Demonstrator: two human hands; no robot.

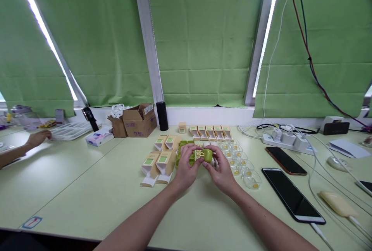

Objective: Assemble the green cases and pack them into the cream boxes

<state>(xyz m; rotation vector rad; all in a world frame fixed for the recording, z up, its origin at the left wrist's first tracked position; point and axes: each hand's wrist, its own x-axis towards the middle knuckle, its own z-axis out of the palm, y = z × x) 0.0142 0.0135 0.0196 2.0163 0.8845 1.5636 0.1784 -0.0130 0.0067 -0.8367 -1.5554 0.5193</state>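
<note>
Between both hands is a small rounded green case point(207, 155) with a cream-coloured detail on its left part. My left hand point(186, 169) grips its left side, thumb and fingers pinched. From the right, my right hand point(221, 171) pinches the same case, and the thumbs nearly meet below it. More green cases point(186, 143) lie behind my left hand, partly covered by it. To the right are rows of clear plastic pieces point(252, 180) with yellow spots. Open small cardboard boxes point(149, 162) with green labels lie to the left. Some white items under my hands are mostly hidden.
A row of small boxes point(209, 131) stands behind. Phones point(292, 193), a power strip point(286, 142) and loose cables occupy the right. At back left are a cardboard carton point(140, 121), a black cylinder point(162, 116) and a tissue pack point(99, 138). Another person's hand point(39, 138) reaches toward white trays point(71, 131).
</note>
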